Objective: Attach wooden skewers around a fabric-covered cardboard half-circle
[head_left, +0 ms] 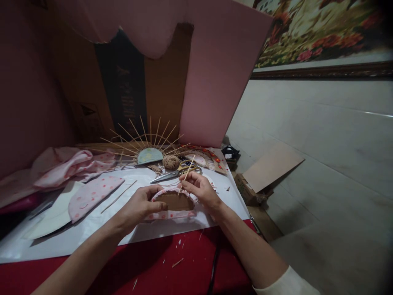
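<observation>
My left hand (139,207) grips the left end of a brown cardboard half-disc (175,203) edged with pink dotted fabric, which lies on a white sheet (101,223). My right hand (199,189) pinches a thin wooden skewer (187,174) and holds its lower tip against the half-disc's upper right rim. The skewer slants up and to the right above the hand.
Scissors (172,174), a ball of twine (170,162) and a blue half-disc with fanned skewers (149,155) lie behind. A pink dotted half-disc (92,193), a loose skewer (118,197) and bunched pink fabric (67,166) sit left. Cardboard screens stand behind; tiled floor lies right of the red tablecloth (172,258).
</observation>
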The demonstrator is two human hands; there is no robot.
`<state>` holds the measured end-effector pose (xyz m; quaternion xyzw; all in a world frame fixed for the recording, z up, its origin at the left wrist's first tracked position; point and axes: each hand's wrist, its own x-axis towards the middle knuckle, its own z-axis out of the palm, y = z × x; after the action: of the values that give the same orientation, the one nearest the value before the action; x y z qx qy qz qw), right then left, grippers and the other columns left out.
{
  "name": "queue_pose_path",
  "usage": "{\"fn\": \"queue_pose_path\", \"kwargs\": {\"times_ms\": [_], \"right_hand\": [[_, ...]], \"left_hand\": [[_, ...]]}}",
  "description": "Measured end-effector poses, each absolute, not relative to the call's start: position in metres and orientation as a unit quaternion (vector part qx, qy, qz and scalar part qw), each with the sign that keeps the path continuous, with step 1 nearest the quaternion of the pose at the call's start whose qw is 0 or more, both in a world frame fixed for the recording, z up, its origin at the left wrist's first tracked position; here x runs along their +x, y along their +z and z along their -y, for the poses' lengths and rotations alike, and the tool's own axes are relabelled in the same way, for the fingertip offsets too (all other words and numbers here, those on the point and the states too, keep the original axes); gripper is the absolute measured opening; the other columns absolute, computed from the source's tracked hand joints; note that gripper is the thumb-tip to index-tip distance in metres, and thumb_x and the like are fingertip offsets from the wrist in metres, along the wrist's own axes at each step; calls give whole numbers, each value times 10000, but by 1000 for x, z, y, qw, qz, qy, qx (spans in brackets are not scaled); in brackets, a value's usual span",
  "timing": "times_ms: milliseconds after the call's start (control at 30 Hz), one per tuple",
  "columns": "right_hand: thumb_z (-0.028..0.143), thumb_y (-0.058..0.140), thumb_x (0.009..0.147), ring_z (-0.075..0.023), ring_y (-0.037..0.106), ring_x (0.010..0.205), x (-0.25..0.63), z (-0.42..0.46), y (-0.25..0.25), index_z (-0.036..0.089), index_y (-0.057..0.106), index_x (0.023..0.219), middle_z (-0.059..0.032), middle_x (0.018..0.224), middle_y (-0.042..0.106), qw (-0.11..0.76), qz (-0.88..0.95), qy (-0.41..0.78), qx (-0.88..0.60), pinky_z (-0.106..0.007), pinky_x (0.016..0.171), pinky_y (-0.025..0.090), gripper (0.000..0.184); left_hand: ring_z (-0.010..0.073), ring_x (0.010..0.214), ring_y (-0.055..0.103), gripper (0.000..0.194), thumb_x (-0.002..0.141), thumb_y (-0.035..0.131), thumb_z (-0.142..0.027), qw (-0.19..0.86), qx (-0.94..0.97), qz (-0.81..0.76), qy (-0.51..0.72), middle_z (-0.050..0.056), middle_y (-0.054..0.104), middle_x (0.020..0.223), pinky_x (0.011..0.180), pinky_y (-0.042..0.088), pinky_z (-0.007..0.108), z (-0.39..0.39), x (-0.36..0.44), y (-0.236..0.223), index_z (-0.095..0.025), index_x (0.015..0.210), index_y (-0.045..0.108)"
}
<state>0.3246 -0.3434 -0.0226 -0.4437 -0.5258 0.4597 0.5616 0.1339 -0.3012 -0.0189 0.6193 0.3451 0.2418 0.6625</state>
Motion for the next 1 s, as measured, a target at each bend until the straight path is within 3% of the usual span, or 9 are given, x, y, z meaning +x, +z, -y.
{"fn": "queue_pose_path", "kwargs": {"times_ms": [167, 433, 667, 800, 1000], "right_hand": [[362, 692, 696, -105, 521, 627, 330, 341, -20, 161, 573, 696, 12, 677, 576, 570, 541, 433, -441, -249, 619, 404, 233], [335, 656, 716, -121, 531, 636, 334, 341, -22, 160, 573, 691, 1, 668, 574, 535, 585, 394, -464, -269, 622, 409, 196], [323, 641, 739, -121, 522, 615, 335, 336, -32, 165, 570, 703, -1, 668, 573, 532, 588, 373, -481, -262, 588, 401, 177], [422, 658, 725, -117, 534, 635, 336, 336, -29, 165, 590, 719, -10, 699, 598, 549, 573, 397, -461, -251, 594, 401, 266], [648, 476, 766, -135, 590, 662, 337, 335, -30, 144, 634, 855, -77, 802, 667, 594, 467, 481, -445, -236, 560, 398, 535]], "left_hand": [[123, 591, 515, 202, 608, 693, -213, 651, 641, -336, 229, -15, 582, 668, 498, 351, 214, 298, 134, -21, -149, 771, 593], [102, 541, 466, 158, 599, 701, -203, 643, 651, -333, 229, -34, 563, 602, 475, 314, 202, 297, 133, -25, -157, 736, 638], [124, 571, 529, 189, 575, 707, -196, 662, 622, -353, 223, -20, 614, 633, 505, 364, 212, 297, 136, -26, -154, 748, 644], [147, 594, 569, 254, 582, 712, -223, 690, 593, -350, 224, 13, 644, 693, 519, 399, 235, 297, 136, -26, -141, 809, 633], [112, 480, 520, 231, 578, 705, -228, 682, 580, -364, 256, -4, 621, 609, 438, 367, 212, 298, 136, -20, -131, 762, 606]]}}
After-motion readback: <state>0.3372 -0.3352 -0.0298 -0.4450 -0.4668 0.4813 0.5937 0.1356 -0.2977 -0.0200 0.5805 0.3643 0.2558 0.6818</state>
